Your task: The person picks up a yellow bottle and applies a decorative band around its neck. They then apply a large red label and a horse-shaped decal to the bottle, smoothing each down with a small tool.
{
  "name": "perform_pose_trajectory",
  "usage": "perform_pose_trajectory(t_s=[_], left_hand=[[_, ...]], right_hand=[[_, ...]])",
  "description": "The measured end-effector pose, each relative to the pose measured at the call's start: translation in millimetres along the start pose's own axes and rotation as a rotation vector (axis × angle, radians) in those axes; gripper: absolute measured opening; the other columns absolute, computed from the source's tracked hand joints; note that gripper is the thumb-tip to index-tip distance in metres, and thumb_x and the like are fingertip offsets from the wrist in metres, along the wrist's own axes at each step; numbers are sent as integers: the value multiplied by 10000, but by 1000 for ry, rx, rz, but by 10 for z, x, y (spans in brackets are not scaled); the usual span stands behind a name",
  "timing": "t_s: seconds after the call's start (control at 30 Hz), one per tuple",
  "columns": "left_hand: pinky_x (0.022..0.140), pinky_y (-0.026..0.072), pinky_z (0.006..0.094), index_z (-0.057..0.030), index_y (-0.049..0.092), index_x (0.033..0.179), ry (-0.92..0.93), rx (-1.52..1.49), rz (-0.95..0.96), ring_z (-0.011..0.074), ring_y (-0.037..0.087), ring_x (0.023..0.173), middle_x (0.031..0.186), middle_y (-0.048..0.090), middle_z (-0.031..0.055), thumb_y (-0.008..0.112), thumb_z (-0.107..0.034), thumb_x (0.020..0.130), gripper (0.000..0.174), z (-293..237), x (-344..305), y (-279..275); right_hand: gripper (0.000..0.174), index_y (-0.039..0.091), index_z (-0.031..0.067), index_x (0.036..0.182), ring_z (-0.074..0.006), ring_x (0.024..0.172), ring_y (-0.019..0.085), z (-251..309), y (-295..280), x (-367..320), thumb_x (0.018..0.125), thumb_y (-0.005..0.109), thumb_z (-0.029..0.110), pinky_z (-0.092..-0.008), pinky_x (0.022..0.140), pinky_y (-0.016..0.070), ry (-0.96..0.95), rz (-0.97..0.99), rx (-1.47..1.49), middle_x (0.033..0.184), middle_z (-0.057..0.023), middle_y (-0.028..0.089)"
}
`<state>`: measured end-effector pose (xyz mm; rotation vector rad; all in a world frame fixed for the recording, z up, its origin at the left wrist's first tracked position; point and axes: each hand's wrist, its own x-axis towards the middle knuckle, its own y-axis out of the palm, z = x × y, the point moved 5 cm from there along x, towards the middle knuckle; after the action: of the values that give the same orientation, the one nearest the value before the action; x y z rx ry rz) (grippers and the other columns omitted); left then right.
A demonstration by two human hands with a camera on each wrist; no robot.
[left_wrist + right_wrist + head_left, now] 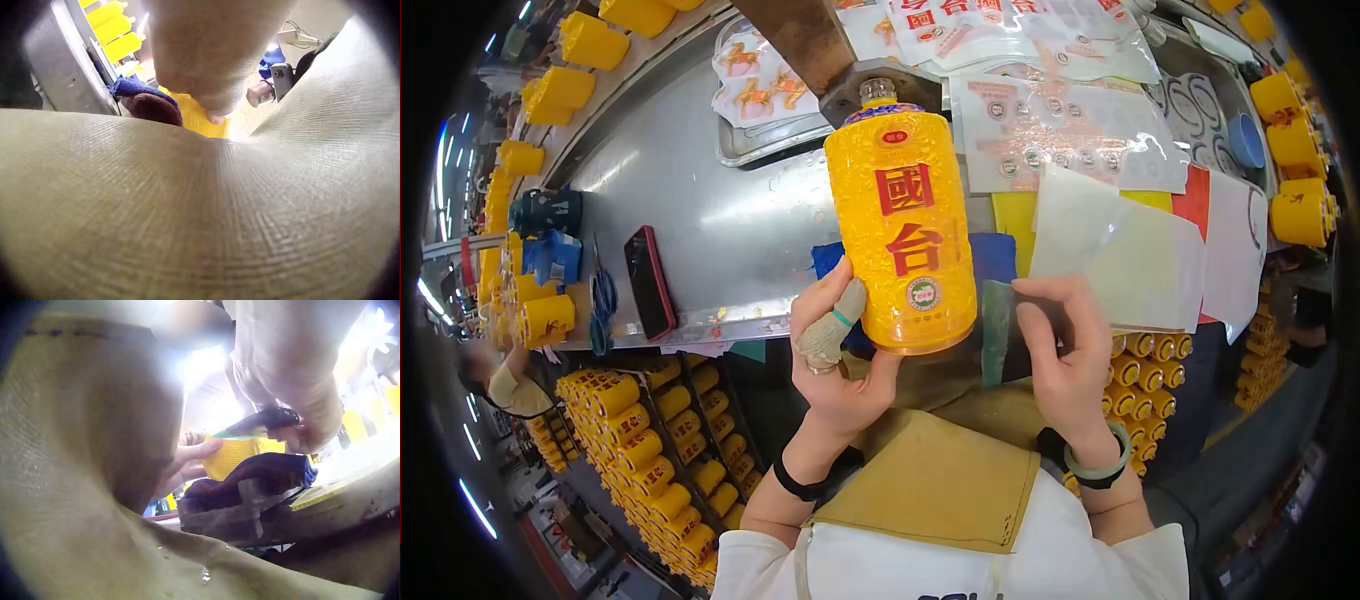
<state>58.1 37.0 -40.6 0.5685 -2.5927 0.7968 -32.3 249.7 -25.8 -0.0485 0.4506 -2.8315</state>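
Observation:
A yellow embossed bottle (905, 225) with red characters and a round seal stands upright above the bench edge. My left hand (835, 345) grips its lower part from the left, the wrapped thumb lying against its side. My right hand (1065, 345) pinches a small flat greenish card (998, 332) just right of the bottle's base. In the right wrist view the card (253, 427) shows edge-on in the fingers, with the bottle (234, 456) behind it. The left wrist view is mostly tan apron cloth (200, 219), with only a slice of the yellow bottle (200, 119) showing.
A steel bench (700, 200) carries a red-cased phone (648, 282), blue scissors (603, 305), label sheets (1060, 130) and a blank white sheet (1130, 250). Yellow bottles (655, 450) fill crates below and line the bench. Another person (505, 380) sits at the left.

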Motion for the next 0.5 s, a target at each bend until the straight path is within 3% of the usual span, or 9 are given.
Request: perform_pose_trajectory(t_s=[0.1,0.17,0.2,0.27,0.3,0.37,0.4,0.47,0.5], left_hand=[[1136,432,429,81,501,1416,-48,-61,-5,355,513,1375,1450,494,242,707,65,839,613,43,-28,20],[1097,435,398,60,563,1364,13,-8,-45,316,585,1266,1398,592,189,790,45,733,671,36,-1,9],[1097,435,398,60,563,1364,17,-11,-40,316,585,1266,1398,592,189,790,45,733,671,32,6,-10],[1099,445,421,19,632,1313,25,43,-22,338,588,1264,1386,591,191,832,13,724,622,12,43,-42],[1099,445,421,19,632,1313,28,38,-19,338,588,1264,1386,591,191,832,13,724,622,-22,79,-60],[1106,448,455,-68,710,1247,193,335,17,333,551,1283,1370,607,145,863,-95,756,515,-180,136,-77],[1106,448,455,-68,710,1247,195,329,23,333,551,1283,1370,607,145,863,-95,756,515,-169,149,-93],[1103,451,485,-160,755,1182,557,497,62,309,494,1307,1349,624,75,837,-225,802,394,-285,143,-40],[1106,442,489,-182,753,1177,644,521,53,288,449,1322,1353,633,-4,787,-254,838,348,-308,211,8]], right_hand=[[131,686,-12,1062,-215,808,623,213,-9,-29,932,664,-18,-308,734,497,-76,-5,44,940,-106,636],[146,697,0,1059,-210,790,616,308,61,-25,923,659,-39,-302,720,490,-213,22,9,910,-100,631],[146,697,0,1059,-210,790,616,257,73,-11,923,659,-39,-302,720,490,-213,15,8,910,-100,631],[154,701,1,1075,-203,780,611,-10,21,37,934,649,-31,-295,712,483,-9,-32,-59,914,-99,634],[151,697,-4,1093,-179,777,603,-84,-30,55,953,640,-10,-289,706,477,-18,-51,-70,931,-92,631],[150,695,-5,1099,-166,780,600,-68,-53,60,962,637,1,-281,702,471,-23,-80,-13,935,-87,629],[149,693,-5,1106,-153,783,597,-49,-77,57,970,634,12,-274,699,466,-32,-107,44,939,-81,626],[162,691,-6,1124,-132,797,598,-26,-89,64,975,635,18,-258,705,463,-8,-79,27,955,-71,629],[165,692,-6,1130,-123,802,596,-37,-58,65,978,633,21,-253,709,464,13,-72,79,973,-67,635]])
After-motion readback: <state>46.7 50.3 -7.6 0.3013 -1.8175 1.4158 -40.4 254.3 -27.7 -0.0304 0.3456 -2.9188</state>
